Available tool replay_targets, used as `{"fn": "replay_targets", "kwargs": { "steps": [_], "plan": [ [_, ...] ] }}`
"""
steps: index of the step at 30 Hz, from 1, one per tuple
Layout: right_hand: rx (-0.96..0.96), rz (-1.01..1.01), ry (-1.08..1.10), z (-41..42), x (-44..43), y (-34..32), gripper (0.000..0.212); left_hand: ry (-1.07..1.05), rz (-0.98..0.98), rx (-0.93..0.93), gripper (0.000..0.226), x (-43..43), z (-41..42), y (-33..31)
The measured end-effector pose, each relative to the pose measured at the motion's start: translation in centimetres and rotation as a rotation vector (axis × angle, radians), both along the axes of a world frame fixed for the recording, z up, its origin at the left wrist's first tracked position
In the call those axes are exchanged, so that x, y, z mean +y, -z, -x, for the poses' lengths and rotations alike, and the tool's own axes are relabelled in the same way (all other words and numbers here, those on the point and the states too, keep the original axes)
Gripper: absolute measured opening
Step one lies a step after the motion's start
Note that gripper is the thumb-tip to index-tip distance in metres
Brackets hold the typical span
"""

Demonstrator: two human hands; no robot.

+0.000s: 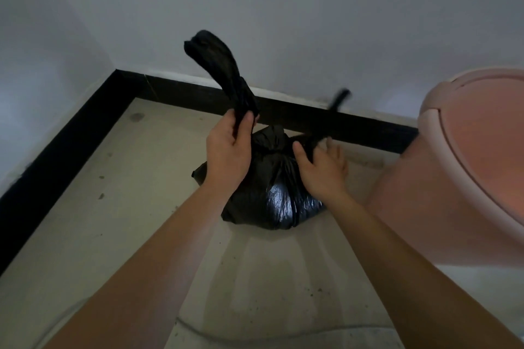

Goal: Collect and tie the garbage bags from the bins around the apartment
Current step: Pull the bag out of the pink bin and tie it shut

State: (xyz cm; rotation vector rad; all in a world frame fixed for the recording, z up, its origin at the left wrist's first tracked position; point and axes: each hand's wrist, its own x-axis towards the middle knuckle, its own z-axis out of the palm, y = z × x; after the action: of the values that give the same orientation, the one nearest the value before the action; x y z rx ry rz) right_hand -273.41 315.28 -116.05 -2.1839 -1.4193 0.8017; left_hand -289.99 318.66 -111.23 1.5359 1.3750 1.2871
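Step, likely: knotting garbage bag (272,198), on floor (113,207) nr back edge, beside bin (467,164). L hand (229,150) grips raised tail (224,71); R hand (323,170) pinches other tail (338,99). Next, prob.: cross tails again, pull tight w/o tearing.

One head-worn wide-angle view looks steeply down, close over a floor corner (136,133).

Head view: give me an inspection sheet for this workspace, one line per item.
Surface: pale tiled floor with dark specks.
Job's things: black garbage bag sits on the floor, neck gathered, two twisted tails up; lidded pink bin at right.
Clutter: nothing seen.
Grippers: left hand grips one raised tail; right hand holds the other tail between thumb and fingers.
Cables: nothing seen.
Surroundings: black skirting, white wall, room corner.
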Motion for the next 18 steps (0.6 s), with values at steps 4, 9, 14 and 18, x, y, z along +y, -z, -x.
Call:
{"fn": "replay_targets", "kwargs": {
  "steps": [4,9,14,18],
  "plan": [
    [0.381,-0.357,0.037,1.9,0.9,-0.4,0.024,-0.066,0.113,-0.237,0.018,1.2,-1.0,1.0],
    [0.470,-0.203,0.151,4.0,0.9,1.4,0.031,-0.178,0.430,-0.254,0.023,1.2,-1.1,4.8],
    [0.295,-0.170,0.079,3.9,1.5,2.2,0.029,-0.236,0.431,-0.101,0.030,1.1,-0.7,7.1],
    [0.269,-0.168,0.062,3.7,1.6,3.0,0.029,-0.221,0.398,-0.006,0.027,0.7,-0.7,7.5]
  ]
}}
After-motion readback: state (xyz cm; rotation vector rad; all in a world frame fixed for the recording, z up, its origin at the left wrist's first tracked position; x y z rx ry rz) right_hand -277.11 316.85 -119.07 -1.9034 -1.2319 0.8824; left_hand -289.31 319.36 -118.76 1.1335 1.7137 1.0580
